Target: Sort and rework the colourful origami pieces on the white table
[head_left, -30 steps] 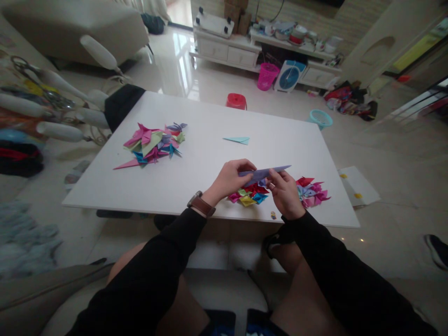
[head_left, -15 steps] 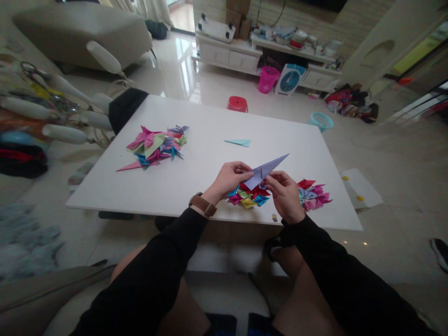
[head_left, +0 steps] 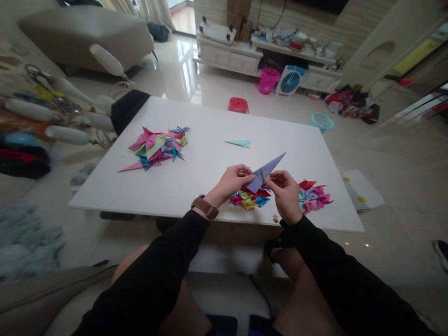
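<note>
My left hand [head_left: 231, 183] and my right hand [head_left: 287, 195] both pinch a folded purple paper [head_left: 268, 170], held just above the near edge of the white table [head_left: 210, 163]. Its long point aims up and to the right. Directly under my hands lies a small pile of folded coloured papers [head_left: 249, 198]. A second pile in pink and red [head_left: 313, 194] sits just right of my right hand. A brown watch is on my left wrist.
A larger heap of folded coloured papers [head_left: 156, 145] lies at the table's left. One light blue folded piece [head_left: 238, 143] rests mid-table. Beyond the table stand a red stool [head_left: 238, 105], a pink basket [head_left: 268, 80] and a teal basket [head_left: 321, 122]. A white sheet [head_left: 362, 189] lies on the floor at right.
The purple paper went from lying nearly flat between my hands to tilted with its point raised up and right. My hands shifted only slightly.
</note>
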Tool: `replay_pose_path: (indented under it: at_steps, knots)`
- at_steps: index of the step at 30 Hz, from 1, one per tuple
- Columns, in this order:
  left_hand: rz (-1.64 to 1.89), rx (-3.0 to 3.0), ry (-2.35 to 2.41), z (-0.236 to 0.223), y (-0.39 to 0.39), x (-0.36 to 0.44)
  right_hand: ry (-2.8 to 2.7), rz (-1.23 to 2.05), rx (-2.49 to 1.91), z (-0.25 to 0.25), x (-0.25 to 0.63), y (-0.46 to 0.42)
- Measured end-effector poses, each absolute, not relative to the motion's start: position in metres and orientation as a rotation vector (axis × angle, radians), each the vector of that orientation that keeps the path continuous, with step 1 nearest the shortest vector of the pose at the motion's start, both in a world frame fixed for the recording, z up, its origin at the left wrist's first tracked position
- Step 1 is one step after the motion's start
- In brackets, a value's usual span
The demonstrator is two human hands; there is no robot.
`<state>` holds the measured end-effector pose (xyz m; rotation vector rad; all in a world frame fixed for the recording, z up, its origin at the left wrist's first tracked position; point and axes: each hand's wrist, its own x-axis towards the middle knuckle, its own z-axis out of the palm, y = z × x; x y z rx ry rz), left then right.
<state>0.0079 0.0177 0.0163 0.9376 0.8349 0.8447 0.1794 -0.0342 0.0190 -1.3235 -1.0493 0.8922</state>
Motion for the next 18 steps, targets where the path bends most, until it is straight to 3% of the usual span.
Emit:
replay_pose_path:
  at_steps: [3, 10, 18]
  knots:
    - [0.918, 1.028, 0.882, 0.0152, 0.0192, 0.0077, -1.117, 0.810, -1.383, 0.0203, 0.1820, -0.0347]
    - [0.912, 1.125, 0.833, 0.0225, 0.0136, 0.0098, -1.734, 0.160, -1.444, 0.0285, 0.1854, -0.0407]
    - [0.912, 1.074, 0.902, 0.0214, 0.0141, 0.0136, -1.992, -0.011, -1.340, 0.0236, 0.1879, -0.0349]
